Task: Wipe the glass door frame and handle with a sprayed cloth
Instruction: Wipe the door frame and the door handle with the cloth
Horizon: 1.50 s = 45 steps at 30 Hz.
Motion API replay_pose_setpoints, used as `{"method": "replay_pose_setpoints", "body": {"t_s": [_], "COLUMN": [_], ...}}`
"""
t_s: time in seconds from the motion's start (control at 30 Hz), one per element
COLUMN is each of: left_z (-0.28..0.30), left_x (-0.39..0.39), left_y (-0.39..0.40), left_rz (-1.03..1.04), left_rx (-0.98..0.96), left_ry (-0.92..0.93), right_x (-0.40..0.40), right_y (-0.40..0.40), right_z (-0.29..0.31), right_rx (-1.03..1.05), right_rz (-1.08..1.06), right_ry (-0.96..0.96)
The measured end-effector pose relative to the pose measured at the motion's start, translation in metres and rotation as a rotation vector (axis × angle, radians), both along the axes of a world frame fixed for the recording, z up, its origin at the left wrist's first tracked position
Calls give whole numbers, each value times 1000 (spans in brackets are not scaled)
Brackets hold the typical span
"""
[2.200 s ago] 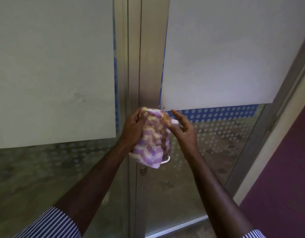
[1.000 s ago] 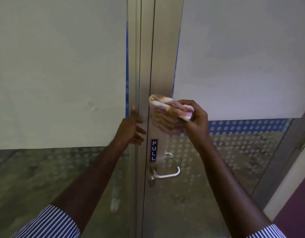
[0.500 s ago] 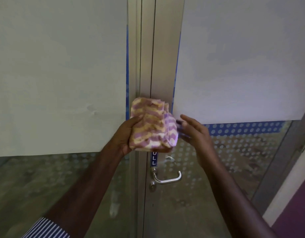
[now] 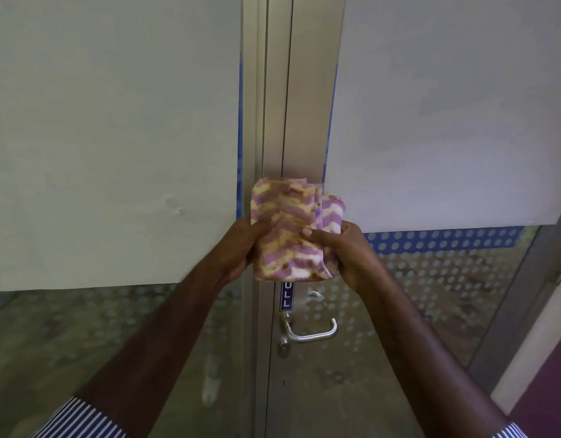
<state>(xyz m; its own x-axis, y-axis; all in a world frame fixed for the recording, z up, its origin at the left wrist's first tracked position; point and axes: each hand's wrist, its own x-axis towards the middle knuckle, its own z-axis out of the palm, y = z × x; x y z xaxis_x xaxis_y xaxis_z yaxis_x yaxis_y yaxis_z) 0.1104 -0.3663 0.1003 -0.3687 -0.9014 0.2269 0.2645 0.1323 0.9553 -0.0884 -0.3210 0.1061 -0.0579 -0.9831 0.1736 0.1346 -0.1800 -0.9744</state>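
A folded cloth [image 4: 291, 235] with purple, white and yellow zigzag stripes is held in front of the metal door frame [image 4: 307, 105]. My left hand [image 4: 241, 248] grips its left side and my right hand [image 4: 342, 251] grips its right side, thumb across the front. Below the cloth a blue PULL label [image 4: 287, 297] is half covered. The silver lever handle [image 4: 310, 331] sticks out to the right under it, with a round lock [image 4: 284, 343] beneath.
Frosted white film covers the left glass panel [image 4: 114, 137] and the right door glass [image 4: 446, 121]. A blue dotted band [image 4: 446, 237] runs under the right film. A purple wall [image 4: 551, 390] stands at the far right.
The cloth passed from my right hand to my left, and now both hands hold it. My right hand has closed on its right edge. The cloth sits slightly lower over the PULL label.
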Motion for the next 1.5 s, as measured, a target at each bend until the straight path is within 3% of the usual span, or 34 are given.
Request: {"method": "replay_pose_setpoints", "body": {"t_s": [0.27, 0.37, 0.43, 0.53, 0.67, 0.77, 0.9, 1.07, 1.1, 1.2, 1.27, 1.5], "left_z": [8, 13, 12, 11, 15, 17, 19, 27, 29, 35, 40, 41], "left_x": [13, 10, 13, 22, 16, 19, 24, 24, 24, 20, 19, 23], "left_y": [-5, 2, 0, -10, -12, -13, -17, -10, -8, -1, 1, 5], "left_rz": [-57, -97, -172, -211, -147, -203, -127, 14, 25, 30, 43, 81], "left_rx": [-191, -252, -201, -22, -115, -184, -163, -412, -474, -618, -675, -734], "left_ry": [-72, -108, -39, 109, -289, -358, -350, -487, -520, -564, -541, -501], "right_x": [1, 8, 9, 3, 1, -1, -19, -46, -47, -38, -30, -23], "right_y": [-15, -13, -11, -14, -13, -14, -16, -11, -8, 1, 5, 7], "right_z": [-5, -1, 0, -2, 1, 4, 8, 23, 28, 43, 46, 43], "right_rx": [-172, -164, -203, -355, -523, -598, -391, -189, -185, -215, -222, -430], "right_rz": [37, 88, 122, 73, 4, 35, 195, 198, 190, 133, 136, -34], "right_ry": [-46, -188, -234, -129, 164, 183, 132, -48, 37, 616, 899, 971]}}
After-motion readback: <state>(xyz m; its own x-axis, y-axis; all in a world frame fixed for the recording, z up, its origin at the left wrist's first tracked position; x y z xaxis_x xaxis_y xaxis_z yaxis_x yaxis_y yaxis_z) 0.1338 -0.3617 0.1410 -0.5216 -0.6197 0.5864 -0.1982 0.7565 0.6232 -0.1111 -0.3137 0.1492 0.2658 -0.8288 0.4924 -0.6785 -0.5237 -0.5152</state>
